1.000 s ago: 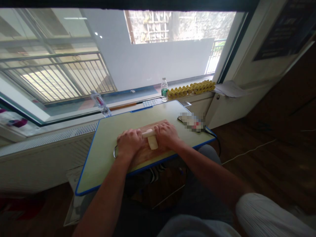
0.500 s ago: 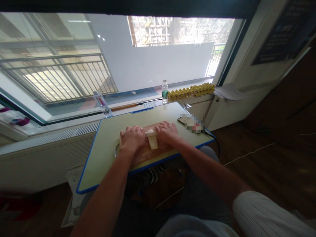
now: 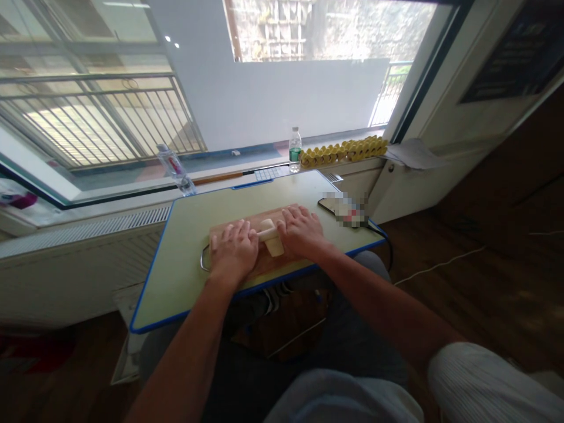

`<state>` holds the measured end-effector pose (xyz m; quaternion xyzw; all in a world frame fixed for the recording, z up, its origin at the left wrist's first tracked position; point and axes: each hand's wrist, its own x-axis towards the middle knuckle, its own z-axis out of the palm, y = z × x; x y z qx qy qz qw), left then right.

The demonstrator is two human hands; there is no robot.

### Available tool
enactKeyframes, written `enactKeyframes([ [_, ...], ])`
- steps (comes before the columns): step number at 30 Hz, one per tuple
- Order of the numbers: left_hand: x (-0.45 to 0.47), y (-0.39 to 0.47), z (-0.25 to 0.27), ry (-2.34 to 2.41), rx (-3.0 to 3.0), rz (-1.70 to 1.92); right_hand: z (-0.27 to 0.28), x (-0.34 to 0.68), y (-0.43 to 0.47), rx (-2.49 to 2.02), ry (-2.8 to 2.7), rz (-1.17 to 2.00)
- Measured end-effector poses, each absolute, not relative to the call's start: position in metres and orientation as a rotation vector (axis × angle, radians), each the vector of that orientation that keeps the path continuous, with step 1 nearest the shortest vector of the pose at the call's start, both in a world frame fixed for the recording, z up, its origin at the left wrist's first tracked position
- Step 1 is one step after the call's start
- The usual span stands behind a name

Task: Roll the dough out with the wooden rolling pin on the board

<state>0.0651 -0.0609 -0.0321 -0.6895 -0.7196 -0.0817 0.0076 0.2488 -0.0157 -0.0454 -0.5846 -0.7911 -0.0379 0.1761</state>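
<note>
A pale strip of dough (image 3: 275, 247) lies on a wooden cutting board (image 3: 261, 262) with a metal handle at its left end. Across the dough runs a light rolling pin (image 3: 265, 234), its middle showing between my hands. My left hand (image 3: 235, 247) presses on the pin's left part, fingers laid over it and pointing away from me. On the right part, my right hand (image 3: 300, 228) bears down in the same way. Dough shows on both the far and near sides of the pin. The pin's ends are hidden under my hands.
The board rests on a small blue-edged table (image 3: 176, 276). A phone (image 3: 341, 210) with a black cable lies at the table's right. Along the windowsill stand two plastic bottles, one with a green label (image 3: 295, 154), and yellow egg trays (image 3: 343, 152).
The rolling pin and both my hands have come nearer to me over the board. Dough now shows on the pin's far side. My view has tilted slightly down.
</note>
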Motion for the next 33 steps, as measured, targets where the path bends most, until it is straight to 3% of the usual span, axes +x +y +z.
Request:
enactKeyframes([
  [11,0.046,0.038,-0.015,-2.458,-2.204,-0.048,-0.032,0.231,0.088,-1.755,-2.460,0.180],
  [19,0.056,-0.012,-0.022,-2.321,-2.200,-0.099,-0.030,0.243,0.032,-1.661,-2.522,0.048],
  [25,0.068,-0.062,-0.034,-2.252,-2.154,-0.246,-0.041,0.250,-0.022,-1.628,-2.256,-0.117],
  [33,0.056,0.001,-0.018,-2.353,-2.182,-0.065,-0.026,0.238,0.042,-1.675,-2.517,0.145],
])
